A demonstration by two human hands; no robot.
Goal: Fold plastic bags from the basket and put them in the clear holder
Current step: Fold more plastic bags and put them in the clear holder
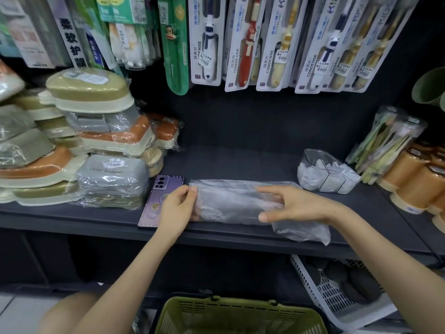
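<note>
A clear plastic bag [231, 201], folded into a long strip, lies across the dark shelf [240, 162]. My left hand [177, 208] pinches the strip's left end between thumb and fingers. My right hand [293, 206] holds the strip near its right part, with fingers inside or under the film and the thumb at the front edge. The bag's right end [303, 231] hangs over the shelf's front edge. The clear holder [325, 172] stands at the back right with several folded white bags in it. The green basket [238, 317] sits below, at the bottom of the view.
A purple phone [159, 198] lies on the shelf under my left hand. Stacked soap boxes [79, 145] fill the left side. Orange cups [414, 182] and toothbrush packs [390, 145] stand at the right. Carded toothbrushes [277, 42] hang above. A white crate [337, 297] sits below right.
</note>
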